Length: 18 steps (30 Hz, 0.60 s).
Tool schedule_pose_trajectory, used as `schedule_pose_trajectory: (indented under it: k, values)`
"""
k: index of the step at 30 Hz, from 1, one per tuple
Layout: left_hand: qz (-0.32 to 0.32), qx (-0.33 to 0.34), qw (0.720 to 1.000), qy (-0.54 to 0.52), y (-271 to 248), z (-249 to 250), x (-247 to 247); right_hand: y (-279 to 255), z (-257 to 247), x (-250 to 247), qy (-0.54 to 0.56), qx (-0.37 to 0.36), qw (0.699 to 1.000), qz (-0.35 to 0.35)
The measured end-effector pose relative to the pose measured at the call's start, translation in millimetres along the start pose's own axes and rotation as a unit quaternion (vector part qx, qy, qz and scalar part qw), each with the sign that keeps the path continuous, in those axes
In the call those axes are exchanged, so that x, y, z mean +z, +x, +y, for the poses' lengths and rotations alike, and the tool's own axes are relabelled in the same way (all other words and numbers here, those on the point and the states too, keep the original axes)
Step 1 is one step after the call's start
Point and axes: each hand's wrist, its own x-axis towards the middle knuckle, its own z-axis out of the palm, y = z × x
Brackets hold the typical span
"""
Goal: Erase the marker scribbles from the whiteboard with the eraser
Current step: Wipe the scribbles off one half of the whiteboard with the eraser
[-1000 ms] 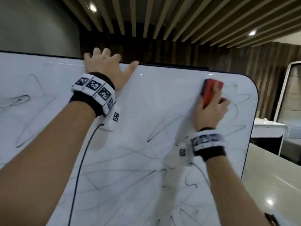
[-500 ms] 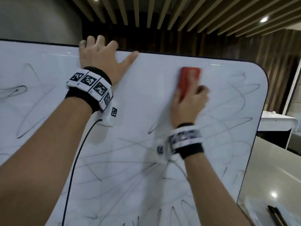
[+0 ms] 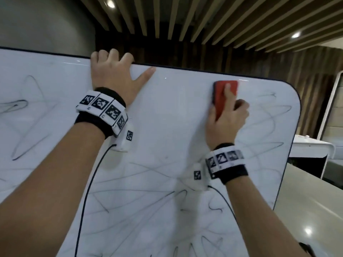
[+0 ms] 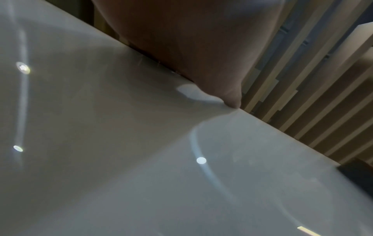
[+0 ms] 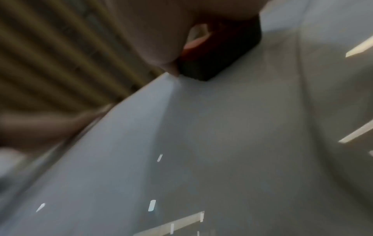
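The right hand (image 3: 226,123) grips the red rectangular eraser (image 3: 220,93) against the glossy white whiteboard (image 3: 176,117) near its top right corner; the left hand (image 3: 113,78) curls its fingers over the top edge.

The whiteboard (image 3: 167,115) leaned back, and the left hand (image 3: 111,80) hooked its fingers over the top edge with the thumb flat on the face. The red eraser (image 3: 220,95) lay against the board under the right hand (image 3: 226,121). Between the hands the surface was bare white. Scribbles (image 3: 215,209) ran below both wrists and outward of each hand.
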Motion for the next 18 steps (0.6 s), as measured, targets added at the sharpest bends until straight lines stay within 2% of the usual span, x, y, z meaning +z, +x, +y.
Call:
schedule_pose_trajectory:
  k: [2, 3, 4, 5, 7, 9, 11, 12, 13, 14, 15, 16, 17, 18]
  values:
    - [0.012, 0.011, 1.000, -0.006, 0, -2, 2, -47, -15, 7, -0.013, -0.178, 0.979, -0.099]
    - [0.016, 0.017, 1.000, -0.009, 0, -3, 2, -52, -9, 4, -0.029, -0.223, 0.966, -0.129]
    - [0.018, 0.022, 0.999, -0.014, 0, -4, 3, -40, 5, -1, -0.032, -0.227, 0.965, -0.129]
    - [0.018, 0.024, 0.999, -0.020, 0, -6, 4, -19, 23, -8, -0.021, -0.182, 0.977, -0.105]
    - [0.014, 0.022, 0.999, -0.026, -2, -9, 6, 29, 65, -28, -0.007, -0.018, 1.000, -0.019]
    - [0.020, 0.013, 0.999, -0.035, -8, -8, 7, 69, 99, -48, 0.008, 0.144, 0.989, 0.035]
    - [0.029, -0.003, 0.998, -0.048, -20, 1, 10, 80, 103, -49, 0.000, 0.220, 0.974, 0.048]
    - [0.031, -0.012, 0.998, -0.051, -26, 7, 11, 71, 94, -42, -0.024, 0.200, 0.979, 0.034]
    - [0.031, -0.023, 0.998, -0.056, -30, 13, 12, 55, 83, -33, -0.035, 0.134, 0.990, 0.021]
    - [0.028, -0.034, 0.997, -0.065, -32, 18, 12, 33, 71, -23, -0.024, 0.031, 0.999, -0.006]
    - [0.024, -0.042, 0.996, -0.076, -31, 21, 10, 9, 62, -16, -0.018, -0.084, 0.995, -0.050]
    - [0.023, -0.047, 0.995, -0.088, -29, 22, 8, -14, 58, -14, -0.019, -0.183, 0.977, -0.107]
    - [0.025, -0.044, 0.994, -0.100, -28, 24, 5, -24, 64, -18, -0.034, -0.248, 0.957, -0.147]
    - [0.032, -0.032, 0.993, -0.112, -28, 24, 4, -21, 77, -25, -0.041, -0.265, 0.950, -0.157]
